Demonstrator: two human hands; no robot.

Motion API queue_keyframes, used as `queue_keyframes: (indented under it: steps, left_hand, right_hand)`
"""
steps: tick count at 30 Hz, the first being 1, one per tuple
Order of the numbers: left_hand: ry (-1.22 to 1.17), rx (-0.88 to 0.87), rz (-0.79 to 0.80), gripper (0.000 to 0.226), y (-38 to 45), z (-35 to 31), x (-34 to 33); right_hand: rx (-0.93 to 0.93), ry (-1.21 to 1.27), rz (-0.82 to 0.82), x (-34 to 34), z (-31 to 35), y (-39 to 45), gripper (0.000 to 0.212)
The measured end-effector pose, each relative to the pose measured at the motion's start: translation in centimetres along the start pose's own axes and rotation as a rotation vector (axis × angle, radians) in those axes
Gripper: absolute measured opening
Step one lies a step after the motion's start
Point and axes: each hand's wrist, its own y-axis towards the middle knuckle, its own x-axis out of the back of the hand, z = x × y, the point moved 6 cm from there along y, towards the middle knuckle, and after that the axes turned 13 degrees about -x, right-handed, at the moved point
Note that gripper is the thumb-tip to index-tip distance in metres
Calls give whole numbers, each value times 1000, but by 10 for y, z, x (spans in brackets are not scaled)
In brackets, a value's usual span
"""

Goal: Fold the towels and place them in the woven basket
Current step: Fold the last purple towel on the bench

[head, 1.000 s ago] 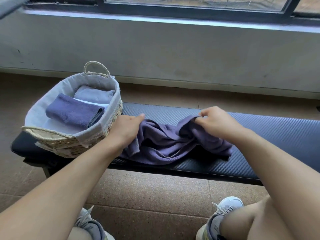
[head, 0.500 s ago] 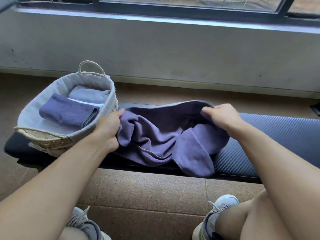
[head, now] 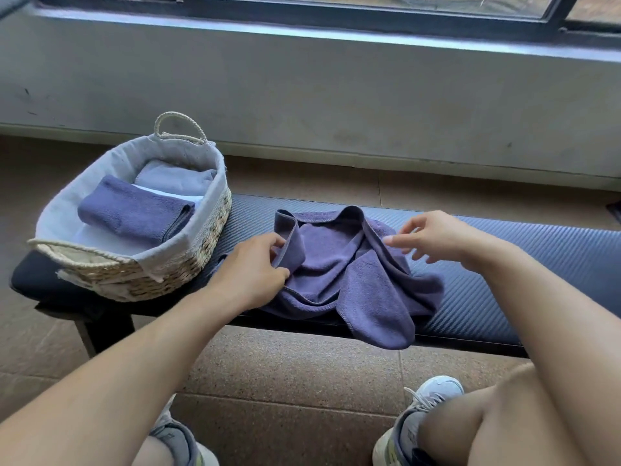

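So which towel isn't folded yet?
Find the long dark bench under the window. Right of the basket, a purple towel lies crumpled between both hands. The basket's towels are neat and folded; this one is rumpled, one corner hanging off the bench.

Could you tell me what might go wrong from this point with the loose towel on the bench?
The crumpled purple towel has a corner hanging over the padded dark bench, so it could slide to the floor. Only the left hand pinches an edge; the right hand hovers open, so the fold may start uneven.

Basket (head: 201, 237) left of towel (head: 353, 280), both on bench (head: 504, 297).
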Motion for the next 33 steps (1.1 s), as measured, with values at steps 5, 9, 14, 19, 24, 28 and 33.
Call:
queue_keyframes:
  steps: [5, 9, 14, 19, 24, 28, 33]
  left_hand:
    - [-42, -53, -160, 12, -1, -4, 9]
    - [-207, -97, -357, 21, 1, -7, 16]
    - [-364, -130, -406, 11, 1, -10, 16]
    - [-526, -118, -323, 10, -1, -17, 1]
    - [-787, 4, -327, 4, -4, -16, -9]
    - [-952, 80, -344, 14, -8, -18, -9]
    - [-1015, 102, -358, 5, -11, -16, -4]
  right_hand:
    - [-88, -451, 72, 2, -20, -8, 48]
    - [-78, -572, 80, -5, -13, -11, 45]
    - [3, -116, 52, -12, 12, -28, 29]
    - [173, 421, 112, -30, 47, -48, 27]
    - [175, 638, 420, -60, 71, -69, 19]
    - [333, 605, 523, -69, 80, -79, 63]
    - [563, 434, 239, -66, 86, -82, 61]
